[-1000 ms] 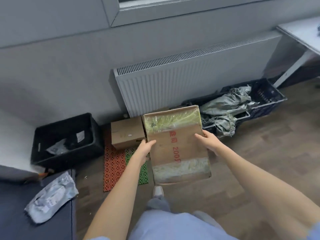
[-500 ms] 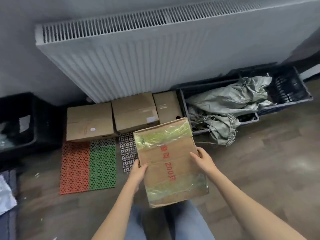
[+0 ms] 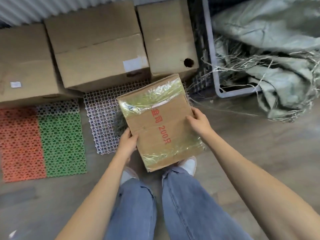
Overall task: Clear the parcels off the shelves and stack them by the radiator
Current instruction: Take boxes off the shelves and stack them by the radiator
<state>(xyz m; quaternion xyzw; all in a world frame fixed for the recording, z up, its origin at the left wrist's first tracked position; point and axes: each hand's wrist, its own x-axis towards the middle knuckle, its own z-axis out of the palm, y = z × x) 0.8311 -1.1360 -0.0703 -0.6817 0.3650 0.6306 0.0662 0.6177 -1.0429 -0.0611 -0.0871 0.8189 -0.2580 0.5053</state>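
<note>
I hold a flat cardboard parcel (image 3: pixel 161 122) with red print and shiny tape bands low over the floor, above my feet. My left hand (image 3: pixel 127 142) grips its left edge and my right hand (image 3: pixel 197 121) grips its right edge. Three brown boxes stand in a row against the white radiator (image 3: pixel 26 13): a left box (image 3: pixel 26 64), a middle box (image 3: pixel 98 47) and a narrower right box (image 3: pixel 168 37) with a round hole. The held parcel's far corner hangs just in front of the right box.
Plastic grid mats lie on the floor: orange (image 3: pixel 19 144), green (image 3: pixel 62 144) and white (image 3: pixel 102 122). A grey crate (image 3: pixel 212 54) with frayed woven sacks (image 3: pixel 277 63) stands to the right. My jeans and white shoes are below the parcel.
I have moved closer and bent lower, so the boxes by the radiator fill the top of the view. The parcel has come down toward the floor, still in both hands.
</note>
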